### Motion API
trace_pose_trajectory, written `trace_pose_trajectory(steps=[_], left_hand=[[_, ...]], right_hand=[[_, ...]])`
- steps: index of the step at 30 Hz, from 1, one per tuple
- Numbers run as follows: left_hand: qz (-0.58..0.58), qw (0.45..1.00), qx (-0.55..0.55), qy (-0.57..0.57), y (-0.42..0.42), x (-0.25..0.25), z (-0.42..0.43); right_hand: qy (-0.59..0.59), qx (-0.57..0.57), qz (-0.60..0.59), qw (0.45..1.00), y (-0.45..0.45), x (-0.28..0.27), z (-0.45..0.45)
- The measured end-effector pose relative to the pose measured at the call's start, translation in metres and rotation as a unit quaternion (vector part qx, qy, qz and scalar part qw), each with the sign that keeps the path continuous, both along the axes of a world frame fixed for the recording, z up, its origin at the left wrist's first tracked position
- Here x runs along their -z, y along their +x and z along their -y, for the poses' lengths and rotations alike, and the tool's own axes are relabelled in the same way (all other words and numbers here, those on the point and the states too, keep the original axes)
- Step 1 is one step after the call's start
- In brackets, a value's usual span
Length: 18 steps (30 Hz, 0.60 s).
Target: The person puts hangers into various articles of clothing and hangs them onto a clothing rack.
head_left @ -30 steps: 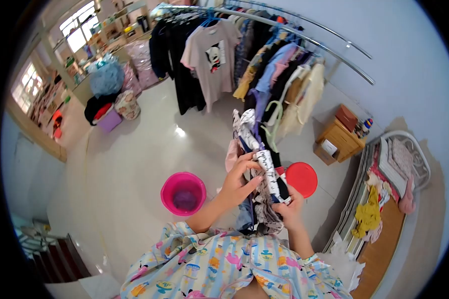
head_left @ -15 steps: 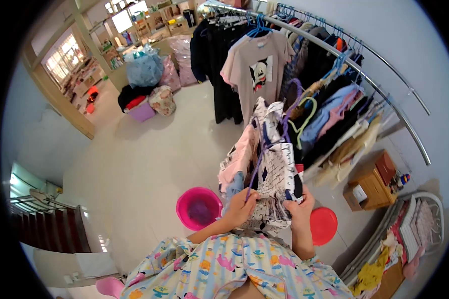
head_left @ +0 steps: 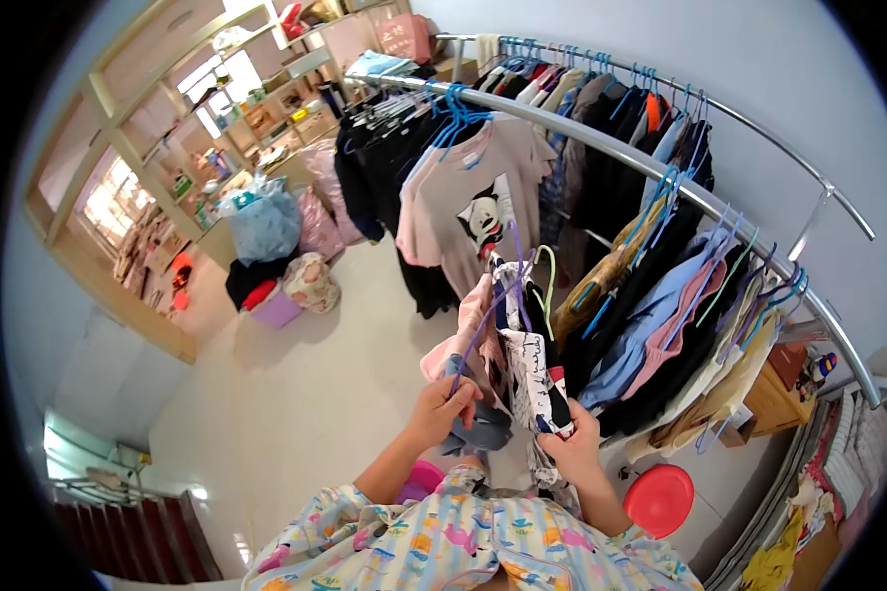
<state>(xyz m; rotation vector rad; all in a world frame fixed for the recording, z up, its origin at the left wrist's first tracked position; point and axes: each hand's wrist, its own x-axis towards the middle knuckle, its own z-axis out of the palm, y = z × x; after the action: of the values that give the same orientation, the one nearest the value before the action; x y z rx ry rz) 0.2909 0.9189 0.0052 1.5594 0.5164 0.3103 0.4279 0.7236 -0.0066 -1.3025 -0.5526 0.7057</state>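
Observation:
My left hand (head_left: pixel 445 408) is closed around a purple hanger (head_left: pixel 476 337), fingers wrapped on its lower end. To the right, my right hand (head_left: pixel 574 451) pinches the edge of a white garment with black script print (head_left: pixel 528 374). A pink garment (head_left: pixel 460 343) and a grey-blue cloth (head_left: pixel 480 430) hang in the same bunch, beside my left hand. A pale green hanger (head_left: pixel 545 281) sticks up from the bunch, its hook below the rail. Just behind it, a light pink T-shirt with a cartoon mouse (head_left: pixel 463 197) hangs on the rack.
A metal clothes rack (head_left: pixel 601 144) full of clothes runs along the right wall. On the floor are a red round lid or stool (head_left: pixel 658 499) and a magenta basin (head_left: pixel 421 480), partly hidden. Bags (head_left: pixel 265 227) lie at the back left. Folded textiles (head_left: pixel 838 448) fill the right edge.
My view has shifted toward the rack. Both hands, still holding the bunch, appear lower in view, and my left hand has moved left, spreading the purple hanger away from the printed garment.

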Motion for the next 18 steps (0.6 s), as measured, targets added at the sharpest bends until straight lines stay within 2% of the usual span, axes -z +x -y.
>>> trace_pose_trajectory(steps=[4,7,13,15,18], left_hand=[[0.036,0.992,0.117,-0.018,0.041,-0.014,-0.043],[0.056,0.976,0.174,-0.115,0.062,-0.023,-0.084],[0.050,0.970,0.219,-0.091,0.074,-0.029,-0.198],[0.063,0.972,0.209,-0.092,0.070,-0.027,-0.235],[0.090,0.965,0.219,-0.111,0.080,-0.024,-0.285]], right_hand=[[-0.032,0.097,0.037,0.994,0.020,-0.009,-0.041],[-0.034,0.165,0.027,0.985,0.031,-0.014,-0.081],[-0.048,0.224,0.013,0.973,0.048,-0.021,-0.163],[-0.006,0.282,-0.011,0.959,0.057,-0.018,-0.179],[-0.051,0.304,0.039,0.951,0.066,-0.020,-0.185]])
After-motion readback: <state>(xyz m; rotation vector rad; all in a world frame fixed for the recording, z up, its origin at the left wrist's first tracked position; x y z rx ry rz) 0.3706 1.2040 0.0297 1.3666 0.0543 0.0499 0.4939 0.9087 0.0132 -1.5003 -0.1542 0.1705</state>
